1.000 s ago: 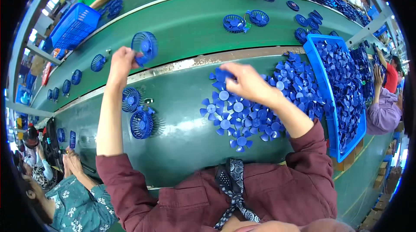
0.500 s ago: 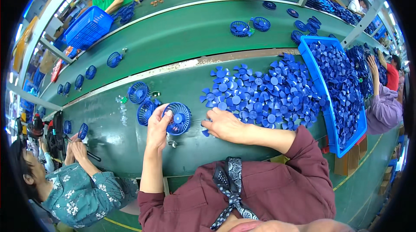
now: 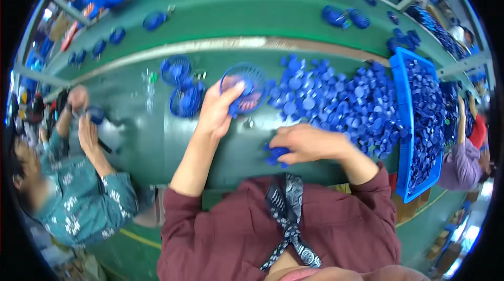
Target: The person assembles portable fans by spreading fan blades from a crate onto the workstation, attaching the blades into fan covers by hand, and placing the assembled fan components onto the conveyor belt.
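Note:
My left hand grips a round blue fan housing with a slotted, basket-like wall, its thumb over the rim. Low over the green table, my right hand is closed on a small blue fan blade, partly covered by its fingers. Beyond that hand and to its right spreads a heap of loose blue fan blades. Two more slotted fan housings, one behind and one nearer, lie left of my left hand. The picture is smeared by motion.
A blue tray full of fan blades stands at the right. Past a pale ledge, a green conveyor belt carries several fan housings. A co-worker in a flowered top works at the left.
The view has shifted. My left hand has moved the housing to the right, toward the blades. My right hand has drawn back from the heap's edge with a blade in its fingers.

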Available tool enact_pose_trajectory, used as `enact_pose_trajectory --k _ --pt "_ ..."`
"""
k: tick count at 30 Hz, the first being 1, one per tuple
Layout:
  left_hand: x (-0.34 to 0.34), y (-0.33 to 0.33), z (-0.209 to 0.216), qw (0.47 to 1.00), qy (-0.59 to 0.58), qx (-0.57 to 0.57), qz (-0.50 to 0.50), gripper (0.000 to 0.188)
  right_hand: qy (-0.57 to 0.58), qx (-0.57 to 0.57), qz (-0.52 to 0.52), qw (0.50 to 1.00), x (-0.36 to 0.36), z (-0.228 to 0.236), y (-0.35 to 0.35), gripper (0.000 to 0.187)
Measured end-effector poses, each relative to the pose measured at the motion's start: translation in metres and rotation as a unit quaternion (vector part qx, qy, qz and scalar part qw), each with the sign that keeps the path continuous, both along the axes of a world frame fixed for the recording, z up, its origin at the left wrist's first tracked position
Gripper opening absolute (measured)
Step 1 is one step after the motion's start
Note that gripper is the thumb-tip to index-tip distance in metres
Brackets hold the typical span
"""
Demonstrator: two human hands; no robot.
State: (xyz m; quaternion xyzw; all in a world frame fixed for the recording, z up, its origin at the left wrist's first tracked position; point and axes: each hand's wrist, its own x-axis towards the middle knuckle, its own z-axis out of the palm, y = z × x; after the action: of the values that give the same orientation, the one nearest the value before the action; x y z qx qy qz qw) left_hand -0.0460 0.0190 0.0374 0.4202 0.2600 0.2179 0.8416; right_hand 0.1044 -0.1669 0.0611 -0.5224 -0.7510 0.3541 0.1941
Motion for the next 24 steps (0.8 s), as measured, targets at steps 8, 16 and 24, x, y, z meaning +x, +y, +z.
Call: enact_pose_trajectory --k 8,16,24 --pt "0.011 -0.01 -0.004 0.999 0.015 -0.04 -0.02 0.045 -0.076 0.221 -0.283 0.93 0.01 0.033 0.043 0.038" --pt "0.006 -0.035 -0.014 0.999 0.01 0.04 0.034 0.026 -0.156 0.214 -0.256 0.93 -0.017 0.002 0.064 0.03" --pt "-0.002 -0.028 -0.015 0.986 0.015 0.165 0.022 0.026 -0.039 0.196 -0.307 0.93 0.005 0.013 0.06 0.05"
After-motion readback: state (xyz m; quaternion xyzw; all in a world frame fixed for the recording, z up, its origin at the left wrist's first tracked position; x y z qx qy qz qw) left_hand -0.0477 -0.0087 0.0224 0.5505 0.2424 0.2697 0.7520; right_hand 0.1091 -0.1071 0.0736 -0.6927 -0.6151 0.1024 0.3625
